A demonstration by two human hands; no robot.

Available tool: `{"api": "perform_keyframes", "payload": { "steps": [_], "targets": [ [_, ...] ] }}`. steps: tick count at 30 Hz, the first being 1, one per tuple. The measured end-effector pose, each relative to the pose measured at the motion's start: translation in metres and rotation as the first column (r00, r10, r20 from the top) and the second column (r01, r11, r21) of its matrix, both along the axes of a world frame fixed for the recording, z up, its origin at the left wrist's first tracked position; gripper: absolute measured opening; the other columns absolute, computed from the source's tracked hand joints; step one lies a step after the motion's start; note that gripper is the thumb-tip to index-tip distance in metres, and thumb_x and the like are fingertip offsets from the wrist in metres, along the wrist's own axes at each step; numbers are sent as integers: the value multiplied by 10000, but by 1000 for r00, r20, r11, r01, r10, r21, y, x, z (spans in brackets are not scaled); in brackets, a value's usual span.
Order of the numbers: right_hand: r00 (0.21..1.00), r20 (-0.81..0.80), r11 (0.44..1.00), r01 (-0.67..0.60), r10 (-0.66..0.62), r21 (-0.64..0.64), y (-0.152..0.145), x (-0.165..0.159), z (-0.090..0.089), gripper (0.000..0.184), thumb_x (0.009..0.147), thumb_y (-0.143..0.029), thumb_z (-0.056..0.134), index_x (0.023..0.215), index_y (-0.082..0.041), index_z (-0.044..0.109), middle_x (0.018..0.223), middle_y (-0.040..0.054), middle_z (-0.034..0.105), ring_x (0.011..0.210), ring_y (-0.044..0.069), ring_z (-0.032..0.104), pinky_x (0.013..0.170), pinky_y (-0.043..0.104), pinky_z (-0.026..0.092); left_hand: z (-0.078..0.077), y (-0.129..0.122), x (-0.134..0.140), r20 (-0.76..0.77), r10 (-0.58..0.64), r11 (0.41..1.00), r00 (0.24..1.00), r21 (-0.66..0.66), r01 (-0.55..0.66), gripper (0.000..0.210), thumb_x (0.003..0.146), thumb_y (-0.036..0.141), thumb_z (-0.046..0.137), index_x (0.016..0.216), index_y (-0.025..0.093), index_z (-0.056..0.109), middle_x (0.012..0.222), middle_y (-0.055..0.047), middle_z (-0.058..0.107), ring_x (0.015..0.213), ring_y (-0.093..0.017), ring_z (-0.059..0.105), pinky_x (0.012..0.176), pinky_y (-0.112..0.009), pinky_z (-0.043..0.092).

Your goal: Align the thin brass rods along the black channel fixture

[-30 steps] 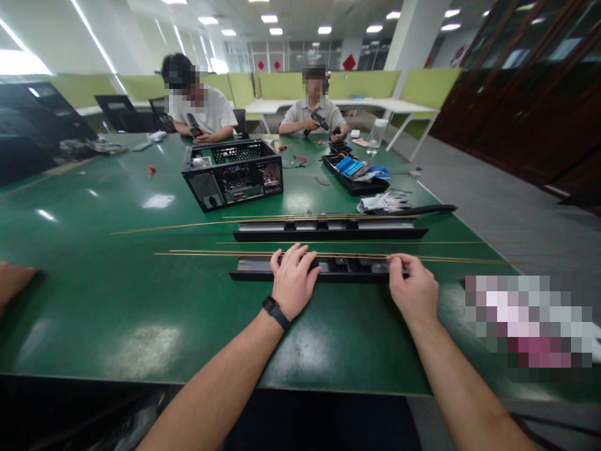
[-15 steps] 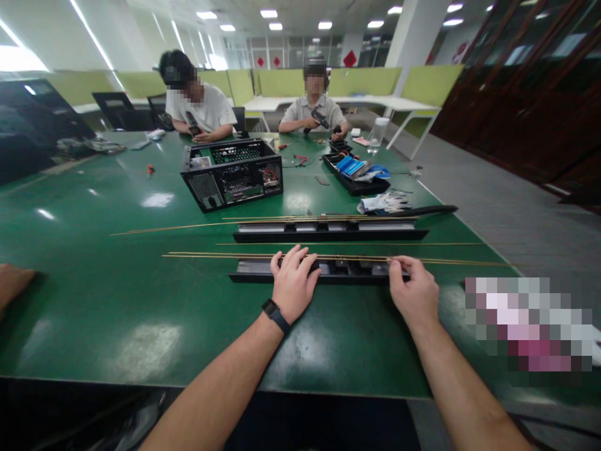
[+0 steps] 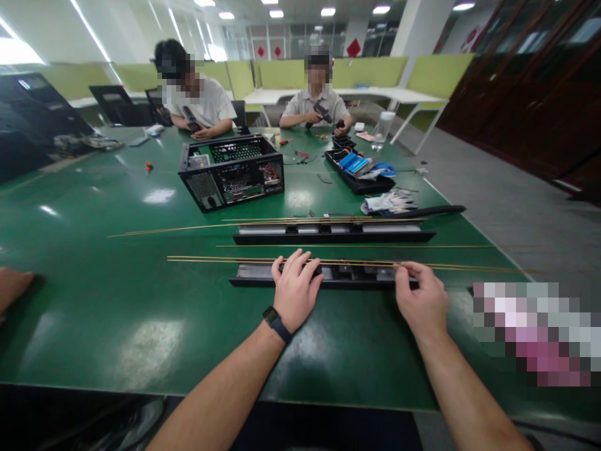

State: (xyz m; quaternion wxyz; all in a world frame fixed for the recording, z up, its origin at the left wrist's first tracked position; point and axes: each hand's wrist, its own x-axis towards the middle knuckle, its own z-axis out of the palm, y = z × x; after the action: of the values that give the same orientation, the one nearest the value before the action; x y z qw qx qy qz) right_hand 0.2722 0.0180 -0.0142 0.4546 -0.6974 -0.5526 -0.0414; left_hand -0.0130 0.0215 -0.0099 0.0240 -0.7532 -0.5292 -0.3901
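Rods (image 3: 197,258), two of them, thin and gold, lie lengthwise over the near rail (image 3: 256,272), which rests on the green table (image 3: 117,300). The left hand (image 3: 297,288) lies on the rods and the rail, palm down, its fingers rather spread and not closed around anything. The right hand (image 3: 425,300) has its thumb and forefinger pinched on the rods near the rail's right end, the other fingers curled; I cannot tell if it grips one or both. A watch (image 3: 277,322) is on the left wrist. Behind the near rail lies a single rod (image 3: 253,246), and beyond it the far rail (image 3: 328,238), with more rods (image 3: 171,230) along it. Farther back are a computer case (image 3: 230,175), gloves (image 3: 389,202) and a black tray (image 3: 373,186) with blue items. Two people sit across the table; the right one (image 3: 319,103) holds a power tool (image 3: 322,113).
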Motion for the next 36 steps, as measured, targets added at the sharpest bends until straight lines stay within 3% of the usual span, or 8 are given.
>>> {"api": "perform_keyframes", "payload": {
  "steps": [14, 36],
  "targets": [
    [998, 14, 997, 57, -57, -43, 0, 3, -5, 350, 970, -497, 576, 1082, -229, 770, 1029, 110, 824, 1023, 310, 731, 1004, 489, 543, 5, -3, 2, 6, 1, 1000, 1000, -21, -1, 246, 1044, 258, 711, 1290, 278, 712, 1425, -107, 751, 1434, -307, 634, 1256, -578, 275],
    [998, -18, 997, 53, -54, -52, 0, -1, 3, 316, 958, -470, 588, 1072, -236, 767, 1024, 100, 823, 1021, 307, 728, 981, 477, 541, 4, -1, 2, 2, 12, 999, 1000, -38, -12, 244, 1041, 280, 710, 1284, 286, 728, 1430, -98, 751, 1431, -304, 636, 1273, -576, 272]
  ]
}}
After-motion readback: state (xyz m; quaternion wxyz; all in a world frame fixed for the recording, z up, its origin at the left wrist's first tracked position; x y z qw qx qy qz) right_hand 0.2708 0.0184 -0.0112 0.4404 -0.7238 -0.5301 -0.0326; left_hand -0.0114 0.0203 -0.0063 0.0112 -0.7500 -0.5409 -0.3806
